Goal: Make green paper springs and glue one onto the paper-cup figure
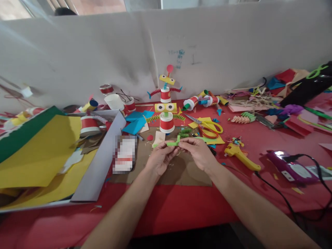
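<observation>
Between my hands is a light green paper strip (172, 143), with one part lying sideways and another standing up. My left hand (161, 157) pinches its left part, fingers closed. The fingers of my right hand (194, 150) are closed on the strip near the upright part. Both hands hover over a brown cardboard sheet (189, 174). Just beyond them stands a red and white cup figure (167, 123) with a yellow eye piece and green folded arms. Dark green folded paper springs (184, 132) lie behind my right hand.
Scissors (207, 125) and a yellow glue gun (241, 156) with a cable lie to the right, near a purple power block (290, 166). A box of yellow paper (110, 152) fills the left. Another cup figure (166, 94) stands near the white wall.
</observation>
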### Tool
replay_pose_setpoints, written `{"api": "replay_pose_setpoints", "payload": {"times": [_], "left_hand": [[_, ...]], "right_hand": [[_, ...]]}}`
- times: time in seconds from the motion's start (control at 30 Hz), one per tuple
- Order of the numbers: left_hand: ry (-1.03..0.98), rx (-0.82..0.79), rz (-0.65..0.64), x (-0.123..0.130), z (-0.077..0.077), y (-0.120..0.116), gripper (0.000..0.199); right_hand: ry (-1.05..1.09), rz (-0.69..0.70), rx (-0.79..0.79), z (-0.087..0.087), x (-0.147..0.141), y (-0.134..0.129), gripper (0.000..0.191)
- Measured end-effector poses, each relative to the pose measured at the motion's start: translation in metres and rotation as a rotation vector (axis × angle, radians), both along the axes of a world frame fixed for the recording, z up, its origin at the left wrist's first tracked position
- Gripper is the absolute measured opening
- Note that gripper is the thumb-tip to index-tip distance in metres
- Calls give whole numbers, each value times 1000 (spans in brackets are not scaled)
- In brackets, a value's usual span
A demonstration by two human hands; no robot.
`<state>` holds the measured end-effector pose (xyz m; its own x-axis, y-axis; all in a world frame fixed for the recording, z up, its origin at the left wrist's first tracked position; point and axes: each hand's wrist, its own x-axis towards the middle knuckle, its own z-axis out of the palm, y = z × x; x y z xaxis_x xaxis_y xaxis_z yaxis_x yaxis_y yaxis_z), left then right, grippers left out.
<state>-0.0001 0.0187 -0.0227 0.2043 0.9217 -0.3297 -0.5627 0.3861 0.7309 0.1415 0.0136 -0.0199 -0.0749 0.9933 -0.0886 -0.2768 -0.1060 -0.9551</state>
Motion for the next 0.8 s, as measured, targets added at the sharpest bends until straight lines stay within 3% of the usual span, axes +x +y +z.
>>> {"api": "replay_pose_setpoints", "payload": {"times": [0.37, 0.6, 0.8], "left_hand": [[72, 52, -4, 3, 3, -3, 17], [115, 121, -5, 2, 4, -2, 23], [101, 174, 118, 5, 1, -2, 23]], "right_hand": [[-105, -45, 69, -4, -3, -4, 19], [-253, -69, 216, -5, -1, -4, 16], [-265, -26, 217, 3, 0, -6, 20]]}}
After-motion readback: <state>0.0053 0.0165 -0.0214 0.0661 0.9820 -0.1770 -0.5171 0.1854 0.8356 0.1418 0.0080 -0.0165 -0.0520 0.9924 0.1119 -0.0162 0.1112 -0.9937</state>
